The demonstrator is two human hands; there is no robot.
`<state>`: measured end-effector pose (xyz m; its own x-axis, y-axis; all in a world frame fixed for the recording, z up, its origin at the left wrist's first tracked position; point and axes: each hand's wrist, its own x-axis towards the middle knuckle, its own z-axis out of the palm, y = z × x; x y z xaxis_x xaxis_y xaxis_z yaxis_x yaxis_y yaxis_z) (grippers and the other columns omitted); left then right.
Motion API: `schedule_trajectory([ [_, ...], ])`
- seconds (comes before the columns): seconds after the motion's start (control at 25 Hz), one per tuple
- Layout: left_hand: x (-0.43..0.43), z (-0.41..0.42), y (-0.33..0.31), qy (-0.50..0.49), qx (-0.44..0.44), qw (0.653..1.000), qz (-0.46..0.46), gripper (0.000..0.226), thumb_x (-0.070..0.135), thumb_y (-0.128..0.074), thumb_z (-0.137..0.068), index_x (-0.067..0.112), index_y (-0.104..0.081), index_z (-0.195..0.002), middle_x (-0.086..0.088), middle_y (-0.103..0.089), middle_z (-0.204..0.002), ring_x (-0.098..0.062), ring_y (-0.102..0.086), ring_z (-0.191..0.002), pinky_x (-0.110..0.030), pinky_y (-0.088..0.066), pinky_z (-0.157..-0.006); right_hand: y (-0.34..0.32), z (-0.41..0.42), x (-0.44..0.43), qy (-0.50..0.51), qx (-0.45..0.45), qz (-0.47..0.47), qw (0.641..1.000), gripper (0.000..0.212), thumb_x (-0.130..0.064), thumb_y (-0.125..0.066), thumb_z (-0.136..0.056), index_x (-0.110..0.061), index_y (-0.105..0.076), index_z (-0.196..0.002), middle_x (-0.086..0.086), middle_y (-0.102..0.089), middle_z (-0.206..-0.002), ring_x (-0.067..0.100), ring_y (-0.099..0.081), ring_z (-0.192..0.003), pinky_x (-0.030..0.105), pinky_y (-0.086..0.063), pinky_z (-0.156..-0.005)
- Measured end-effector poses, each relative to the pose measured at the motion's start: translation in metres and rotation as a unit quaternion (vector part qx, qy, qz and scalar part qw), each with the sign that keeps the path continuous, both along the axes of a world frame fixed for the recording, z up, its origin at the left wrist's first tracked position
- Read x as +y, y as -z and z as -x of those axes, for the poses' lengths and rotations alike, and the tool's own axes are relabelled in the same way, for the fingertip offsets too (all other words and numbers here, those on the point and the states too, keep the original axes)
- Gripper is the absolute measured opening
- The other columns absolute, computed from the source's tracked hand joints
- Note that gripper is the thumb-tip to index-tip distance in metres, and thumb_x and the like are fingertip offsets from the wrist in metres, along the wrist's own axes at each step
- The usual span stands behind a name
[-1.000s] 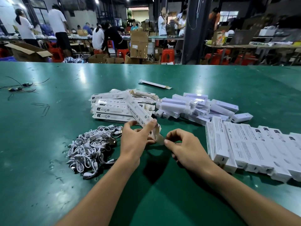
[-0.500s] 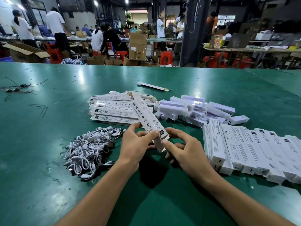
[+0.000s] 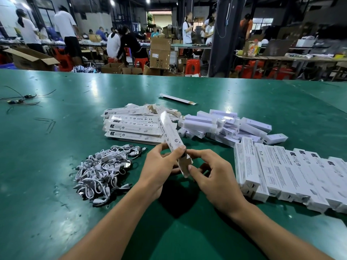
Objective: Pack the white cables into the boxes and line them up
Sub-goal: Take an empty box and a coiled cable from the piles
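A long white box (image 3: 169,132) is held tilted over the green table (image 3: 56,212), its far end pointing away. My left hand (image 3: 159,166) grips its near part between thumb and fingers. My right hand (image 3: 212,173) pinches the brown open flap at the box's near end. A heap of coiled white cables (image 3: 105,169) lies left of my left hand. Behind the box lies a stack of flat unfolded boxes (image 3: 131,126). A row of packed boxes (image 3: 285,175) lies side by side to the right.
A loose pile of small white inner boxes (image 3: 225,124) sits behind the packed row. One flat box (image 3: 178,99) lies alone farther back. Thin dark wires (image 3: 20,98) lie at the far left. People, cartons and red stools fill the workshop beyond the table.
The box has been lifted and drawn closer, its near end turned toward me. My right hand moved from beside the box onto its open end flap.
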<state>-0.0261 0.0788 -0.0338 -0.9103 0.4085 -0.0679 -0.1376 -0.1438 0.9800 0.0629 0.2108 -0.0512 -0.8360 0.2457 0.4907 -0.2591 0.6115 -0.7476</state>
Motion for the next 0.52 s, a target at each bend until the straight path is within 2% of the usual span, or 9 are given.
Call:
schedule_trajectory([
  [0.08,0.0012,-0.0002,-0.0012,0.006,-0.022,1.0,-0.015,0.03,0.021,-0.07,-0.093,0.008,-0.059,-0.118,-0.015,-0.077,-0.095,-0.03,-0.076,-0.088,-0.03,-0.06,-0.066,0.0005,0.0002,0.0002,-0.016,0.008,-0.009,1.0,0.043,-0.007,-0.077,-0.088,-0.031,-0.069,-0.123,-0.019,-0.066,-0.108,0.009,-0.063,-0.077,0.015,-0.05,-0.071],
  [0.2,0.0007,0.0014,-0.002,0.017,-0.036,0.999,-0.026,0.03,0.022,-0.069,-0.094,0.006,-0.06,-0.118,-0.013,-0.077,-0.096,-0.029,-0.076,-0.087,-0.033,-0.06,-0.073,0.0017,0.0016,0.001,-0.035,0.013,0.016,0.999,0.037,-0.009,-0.074,-0.092,-0.025,-0.071,-0.125,-0.016,-0.066,-0.109,0.013,-0.064,-0.076,0.029,-0.056,-0.072],
  [0.32,-0.0019,0.0018,-0.0042,0.021,-0.051,0.998,-0.025,0.03,0.021,-0.07,-0.093,0.005,-0.064,-0.118,-0.009,-0.075,-0.092,-0.023,-0.071,-0.078,-0.029,-0.058,-0.067,0.0018,0.0034,0.0057,-0.047,0.011,0.054,0.997,0.03,-0.01,-0.07,-0.095,-0.021,-0.074,-0.122,-0.016,-0.069,-0.107,0.015,-0.065,-0.076,0.041,-0.057,-0.071],
  [0.4,-0.0038,0.0009,-0.007,0.029,-0.06,0.997,-0.03,0.027,0.018,-0.07,-0.093,0.003,-0.066,-0.114,-0.012,-0.074,-0.091,-0.022,-0.071,-0.073,-0.026,-0.056,-0.058,0.0014,0.0031,0.0063,-0.041,0.026,0.039,0.998,0.029,-0.016,-0.074,-0.091,-0.021,-0.075,-0.12,-0.015,-0.07,-0.105,0.014,-0.064,-0.074,0.039,-0.056,-0.071],
  [0.52,-0.0057,-0.0016,-0.0099,0.051,-0.047,0.997,-0.018,0.024,0.019,-0.07,-0.092,0.005,-0.067,-0.111,-0.012,-0.075,-0.09,-0.021,-0.073,-0.073,-0.025,-0.056,-0.058,0.0001,0.0006,0.0054,-0.013,0.067,-0.022,0.997,0.028,-0.022,-0.078,-0.088,-0.022,-0.074,-0.116,-0.015,-0.07,-0.099,0.008,-0.06,-0.069,0.021,-0.05,-0.068],
])
